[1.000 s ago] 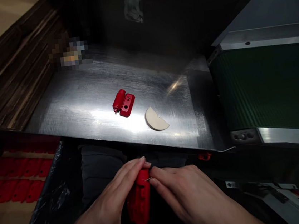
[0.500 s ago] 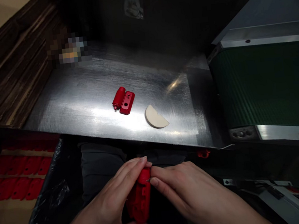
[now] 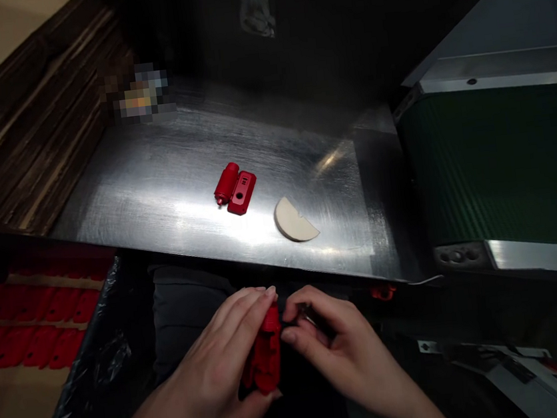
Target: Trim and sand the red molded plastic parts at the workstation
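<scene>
Pulled away, my right grip (image 3: 352, 345), contents unclear, hovers beside the red casing (image 3: 269, 354) clasped in my left grip (image 3: 211, 374), which could slip if that hold slackens.

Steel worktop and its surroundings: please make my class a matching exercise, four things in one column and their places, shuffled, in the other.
Things
1. Cream flat half-disc
2. Wide green conveyor belt
3. Hollow red plastic casing
4. Small red cylinder

Places
A. Held in the left hand
B. Just left of a flat red plate
C. On the steel worktop, nearest its front edge
D. Beyond the worktop's right end

Pairs: 1-C, 2-D, 3-A, 4-B
</scene>
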